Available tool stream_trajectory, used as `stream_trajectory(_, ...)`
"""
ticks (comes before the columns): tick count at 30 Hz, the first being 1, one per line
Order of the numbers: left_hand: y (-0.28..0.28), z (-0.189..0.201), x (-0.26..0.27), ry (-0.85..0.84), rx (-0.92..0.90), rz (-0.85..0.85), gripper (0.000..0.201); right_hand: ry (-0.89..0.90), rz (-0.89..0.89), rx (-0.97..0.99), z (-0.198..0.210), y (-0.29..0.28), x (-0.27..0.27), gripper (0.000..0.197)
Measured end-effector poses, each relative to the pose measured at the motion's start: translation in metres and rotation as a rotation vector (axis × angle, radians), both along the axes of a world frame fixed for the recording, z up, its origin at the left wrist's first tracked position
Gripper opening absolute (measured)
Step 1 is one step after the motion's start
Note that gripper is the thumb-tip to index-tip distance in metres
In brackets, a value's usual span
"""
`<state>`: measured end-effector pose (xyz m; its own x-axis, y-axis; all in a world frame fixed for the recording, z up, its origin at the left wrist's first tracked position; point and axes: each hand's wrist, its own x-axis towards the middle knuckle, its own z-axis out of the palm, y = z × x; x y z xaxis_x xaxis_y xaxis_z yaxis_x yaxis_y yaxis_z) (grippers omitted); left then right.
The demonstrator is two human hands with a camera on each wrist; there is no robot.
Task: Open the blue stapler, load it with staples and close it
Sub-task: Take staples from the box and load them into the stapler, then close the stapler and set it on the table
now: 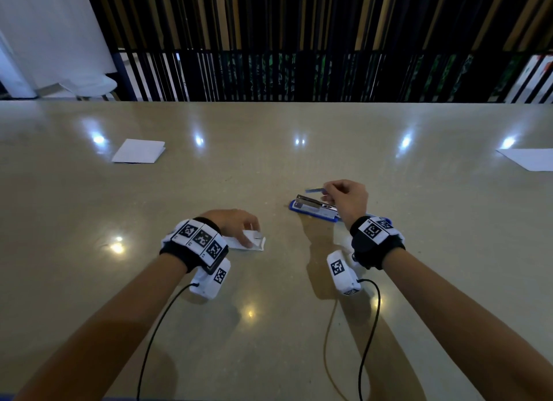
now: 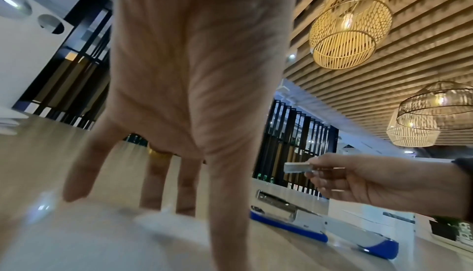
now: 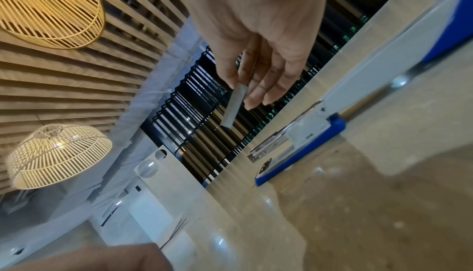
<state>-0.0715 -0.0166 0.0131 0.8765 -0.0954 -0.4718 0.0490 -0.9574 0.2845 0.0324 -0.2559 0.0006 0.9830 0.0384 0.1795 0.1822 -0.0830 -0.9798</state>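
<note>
The blue stapler lies open on the table, its metal magazine bare and its blue-tipped lid folded back flat toward me. My right hand hovers just above the magazine and pinches a short grey strip of staples between thumb and fingers; the strip points down toward the stapler without touching it. To the left, my left hand rests with straight fingers on a small white staple box lying flat.
A folded white paper lies at the far left of the beige table, and another sheet at the far right edge. Black cables run from both wrist cameras toward the near edge. Dark slats stand beyond the table's far edge.
</note>
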Motion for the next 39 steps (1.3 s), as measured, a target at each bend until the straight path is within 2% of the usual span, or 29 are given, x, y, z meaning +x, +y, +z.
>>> stream_trajectory(1,-0.004,0.003,0.001,-0.016,-0.015,0.018,0.057,0.002,-0.002,-0.006,0.0,-0.002,0.001,0.016)
stream_trajectory(3,-0.016,0.008,0.003,-0.2,-0.076,0.086,0.061,0.0,0.022,0.001,0.001,-0.003,-0.001,0.015)
stream_trajectory(5,-0.029,0.011,0.009,-0.437,-0.148,0.103,0.053,-0.002,0.073,0.016,0.004,-0.001,-0.004,0.012)
stream_trajectory(7,-0.041,0.013,0.017,-0.591,-0.276,0.116,0.044,-0.017,0.144,0.021,0.007,0.002,-0.006,0.011)
stream_trajectory(13,-0.064,0.023,0.035,-0.748,-0.391,0.091,0.03,-0.075,0.249,0.002,0.011,0.004,-0.007,0.011)
stream_trajectory(20,-0.065,0.024,0.046,-0.816,-0.315,0.099,0.021,-0.138,0.298,-0.132,0.011,-0.005,0.0,0.015)
stream_trajectory(26,-0.072,0.022,0.055,-0.772,-0.197,0.071,0.02,-0.348,0.309,-0.534,0.017,-0.01,0.006,0.015)
stream_trajectory(30,-0.076,0.014,0.06,-0.711,-0.168,0.093,0.021,-0.351,0.304,-0.705,0.014,-0.008,0.017,0.011)
stream_trajectory(32,-0.079,0.009,0.063,-0.601,-0.135,0.153,0.033,-0.319,0.26,-0.746,0.009,-0.009,0.026,0.009)
stream_trajectory(35,-0.08,0.001,0.065,-0.343,0.014,0.238,0.058,-0.248,0.241,-0.8,0.002,-0.01,0.032,0.01)
stream_trajectory(39,-0.081,-0.01,0.059,-0.153,0.078,0.176,0.073,-0.183,0.24,-0.822,-0.008,-0.01,0.035,0.012)
